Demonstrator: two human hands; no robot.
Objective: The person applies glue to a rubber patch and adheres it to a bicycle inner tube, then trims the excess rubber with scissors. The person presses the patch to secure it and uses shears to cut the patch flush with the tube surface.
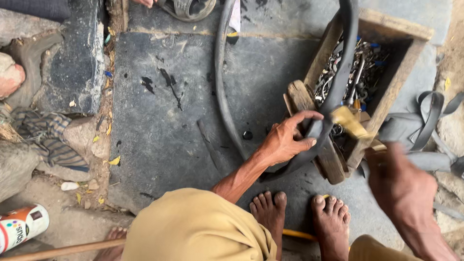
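Here the left hand [285, 142] has its grip closed around the black rubber tube [220, 92], pressed on the wooden toolbox [309, 94] edge. The blurred right hand [398, 186] grips a yellowish tool [350, 121] just beside it. Better results likely come from keeping the tube pinned flat and taut.

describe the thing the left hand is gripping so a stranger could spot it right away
Find the open wooden box of metal tools at upper right. Across its near corner loops a black rubber inner tube, pinched by the left hand. It alone is one long smooth curving band.
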